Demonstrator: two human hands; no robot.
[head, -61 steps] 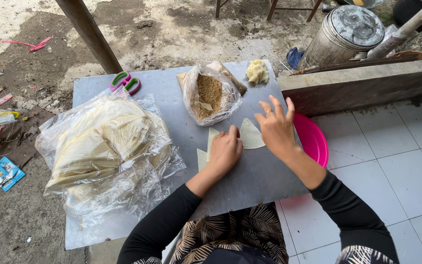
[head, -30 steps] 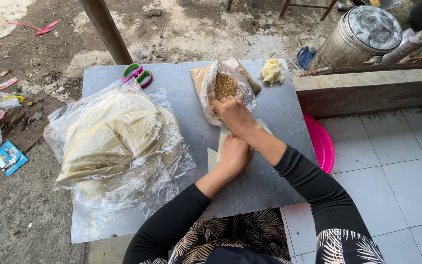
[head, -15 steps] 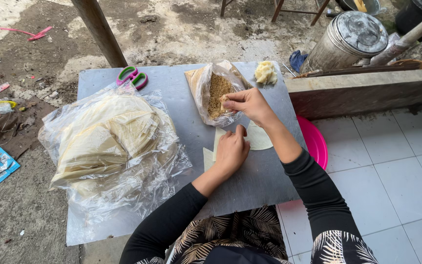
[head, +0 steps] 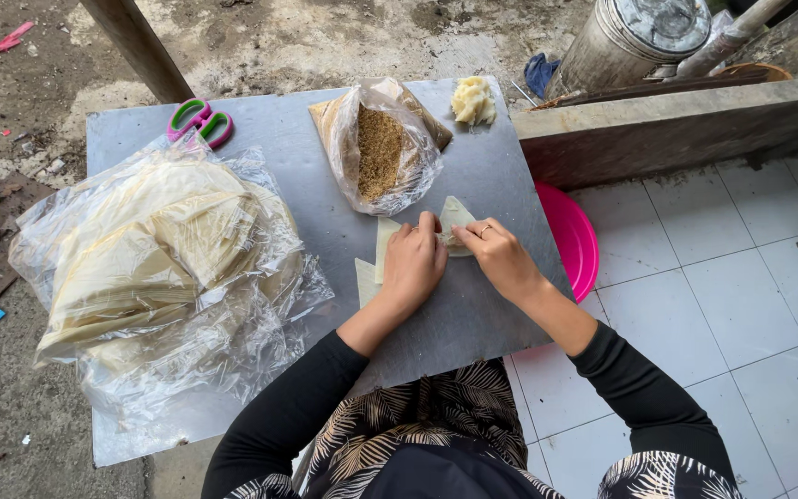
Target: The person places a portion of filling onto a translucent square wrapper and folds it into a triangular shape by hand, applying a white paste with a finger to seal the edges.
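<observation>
My left hand (head: pixel 414 265) presses flat on a pale thin pastry sheet (head: pixel 383 246) lying on the grey table top (head: pixel 473 314). My right hand (head: pixel 499 257), with a ring on one finger, pinches the folded triangular corner of the sheet (head: pixel 457 213). Both hands meet over the sheet at the table's middle right. Just beyond them sits an open clear plastic bag of brown crumbly filling (head: pixel 380 152). A small lump of pale dough (head: pixel 473 100) lies at the far right corner.
A large clear bag of stacked pale wrappers (head: pixel 154 268) fills the table's left half. Pink and green scissors (head: pixel 199 120) lie at the far left. A pink plate (head: pixel 573 238) peeks out under the right edge. A metal pot (head: pixel 634 37) stands behind a concrete ledge (head: pixel 676 125).
My right hand came back from the filling bag down to the pastry sheet and now meets my left hand there. The left hand stayed on the sheet.
</observation>
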